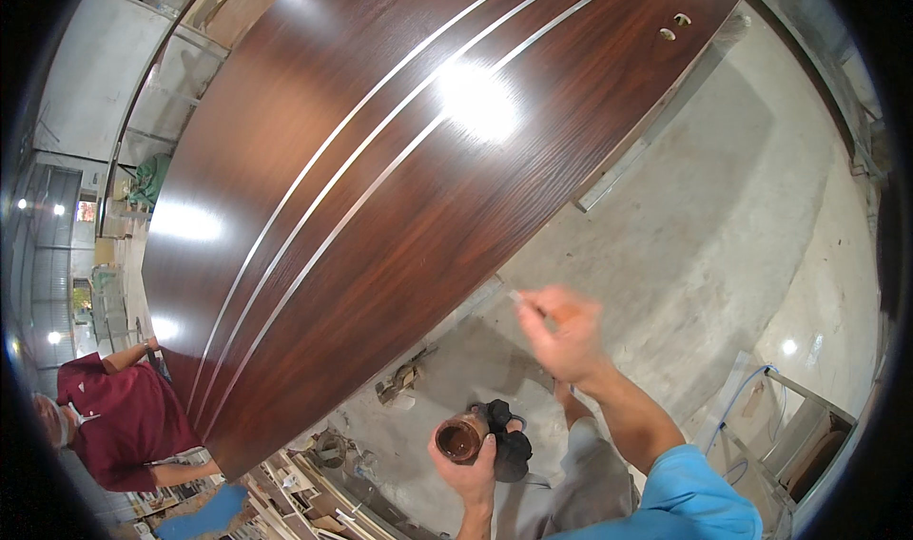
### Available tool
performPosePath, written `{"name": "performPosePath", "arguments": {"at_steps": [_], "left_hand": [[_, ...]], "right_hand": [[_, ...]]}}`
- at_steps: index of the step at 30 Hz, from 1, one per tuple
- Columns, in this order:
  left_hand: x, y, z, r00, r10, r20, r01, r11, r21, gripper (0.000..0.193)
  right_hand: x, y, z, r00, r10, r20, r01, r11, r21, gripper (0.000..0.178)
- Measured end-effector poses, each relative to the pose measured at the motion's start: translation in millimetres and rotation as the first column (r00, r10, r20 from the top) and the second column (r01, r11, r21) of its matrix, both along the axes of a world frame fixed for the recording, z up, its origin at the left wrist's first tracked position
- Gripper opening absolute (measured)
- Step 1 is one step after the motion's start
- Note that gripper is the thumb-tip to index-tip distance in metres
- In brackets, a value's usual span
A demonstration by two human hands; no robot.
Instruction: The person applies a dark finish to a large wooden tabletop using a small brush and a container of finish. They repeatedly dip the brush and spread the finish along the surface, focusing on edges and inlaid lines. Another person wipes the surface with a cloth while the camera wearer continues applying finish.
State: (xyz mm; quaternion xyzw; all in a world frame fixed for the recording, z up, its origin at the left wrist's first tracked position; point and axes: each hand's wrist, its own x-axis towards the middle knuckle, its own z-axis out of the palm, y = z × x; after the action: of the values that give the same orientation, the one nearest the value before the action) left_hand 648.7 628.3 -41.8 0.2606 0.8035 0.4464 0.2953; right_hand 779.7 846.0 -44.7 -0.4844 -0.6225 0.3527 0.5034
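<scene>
My left hand (469, 473) is wrapped around a small open jar (460, 439) with dark brown liquid inside, held low in front of me. My right hand (566, 326) is raised beside the long edge of a large dark brown wood-grain door panel (418, 217), apart from it. Its fingers are closed on a small thin tool with a pale tip (514, 296); motion blur hides its kind. Three silvery strips (328, 193) curve along the panel, and two small holes (668, 34) pierce its far right end.
A person in a dark red shirt (119, 416) stands at the panel's left end, hands at its edge. Wood strips (314, 492) lie below the panel. Black objects (514, 456) sit beside the jar. At the right stands a metal frame (808, 416) with a blue hose (737, 397).
</scene>
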Motion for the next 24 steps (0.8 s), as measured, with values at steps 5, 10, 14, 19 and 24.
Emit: {"name": "performPosePath", "arguments": {"at_steps": [5, 10, 14, 19, 24], "left_hand": [[-7.8, -8.5, -3.0, 0.999, 0.038, 0.033, -0.039, 0.999, 0.017, 0.073], [-14.7, -15.0, -4.7, 0.997, 0.064, 0.046, -0.065, 0.997, 0.030, 0.074], [-18.7, -18.1, -4.8, 0.996, 0.076, 0.052, -0.079, 0.996, 0.046, 0.073], [-20.5, -19.6, -6.8, 0.991, 0.111, 0.075, -0.113, 0.993, 0.024, 0.074], [-23.9, -23.9, -11.0, 0.995, 0.087, 0.051, -0.089, 0.996, 0.024, 0.074]], "right_hand": [[-9.0, -8.7, 0.7, 1.000, 0.005, 0.019, -0.004, 0.996, -0.084, 0.005], [-13.7, -8.9, 6.7, 0.994, 0.101, -0.036, -0.101, 0.995, -0.002, 0.006], [-17.7, -9.6, 0.0, 0.996, -0.079, -0.050, 0.069, 0.981, -0.179, 0.006], [-20.7, -11.2, -1.8, 0.991, 0.134, 0.016, -0.134, 0.990, 0.037, 0.005], [-8.6, -1.6, 0.9, 0.978, -0.198, -0.059, 0.183, 0.962, -0.205, 0.005]]}}
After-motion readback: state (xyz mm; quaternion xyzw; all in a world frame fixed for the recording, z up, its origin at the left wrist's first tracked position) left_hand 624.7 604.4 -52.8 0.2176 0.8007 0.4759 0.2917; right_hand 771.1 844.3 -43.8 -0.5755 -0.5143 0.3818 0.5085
